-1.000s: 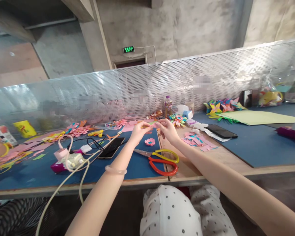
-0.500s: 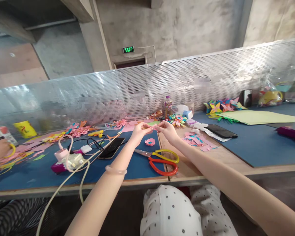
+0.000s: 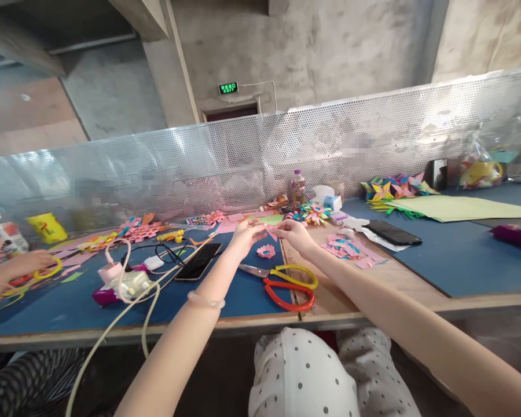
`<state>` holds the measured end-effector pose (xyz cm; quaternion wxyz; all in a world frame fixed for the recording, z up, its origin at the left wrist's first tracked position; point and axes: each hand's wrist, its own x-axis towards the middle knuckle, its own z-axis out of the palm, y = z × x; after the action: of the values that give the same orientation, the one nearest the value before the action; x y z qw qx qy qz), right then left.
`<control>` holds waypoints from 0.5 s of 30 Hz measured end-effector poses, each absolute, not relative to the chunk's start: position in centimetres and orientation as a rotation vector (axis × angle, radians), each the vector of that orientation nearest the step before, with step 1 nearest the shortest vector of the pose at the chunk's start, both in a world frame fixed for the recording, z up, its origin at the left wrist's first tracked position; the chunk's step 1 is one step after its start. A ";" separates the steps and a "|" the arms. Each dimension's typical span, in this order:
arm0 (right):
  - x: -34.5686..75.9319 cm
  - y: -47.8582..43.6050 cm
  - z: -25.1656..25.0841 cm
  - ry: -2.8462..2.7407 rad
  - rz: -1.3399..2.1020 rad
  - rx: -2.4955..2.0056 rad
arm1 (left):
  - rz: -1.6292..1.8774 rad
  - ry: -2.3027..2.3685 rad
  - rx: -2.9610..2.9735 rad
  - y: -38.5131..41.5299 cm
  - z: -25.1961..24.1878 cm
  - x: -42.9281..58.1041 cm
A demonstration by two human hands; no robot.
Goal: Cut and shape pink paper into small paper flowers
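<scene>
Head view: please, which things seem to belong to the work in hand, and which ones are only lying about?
Probably part of the work:
pink piece between the left hand and right hand
small pink flower
scissors, lying free
cut scraps

Apparently just lying about:
phone beside left forearm
phone farther right
bottle
yellow container

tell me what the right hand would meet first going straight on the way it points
Likely the left hand, just past the pink paper in the right hand, though depth is hard to judge.
</scene>
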<state>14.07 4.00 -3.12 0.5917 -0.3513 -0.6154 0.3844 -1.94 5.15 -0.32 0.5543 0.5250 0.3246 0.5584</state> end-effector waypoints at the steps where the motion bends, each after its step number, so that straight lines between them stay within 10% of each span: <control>1: 14.1 4.0 -3.2 -1.420 0.891 -0.821 | 1.291 0.770 1.263 5.0 -0.3 -1.9; 15: 13.7 -2.9 -1.3 -2.405 0.142 -1.105 | 1.442 1.017 1.231 5.6 0.1 -2.9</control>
<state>13.68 -2.94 -1.27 0.2432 -0.4043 -0.8802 0.0520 -2.95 5.63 0.06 0.4750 0.5036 0.4159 0.5897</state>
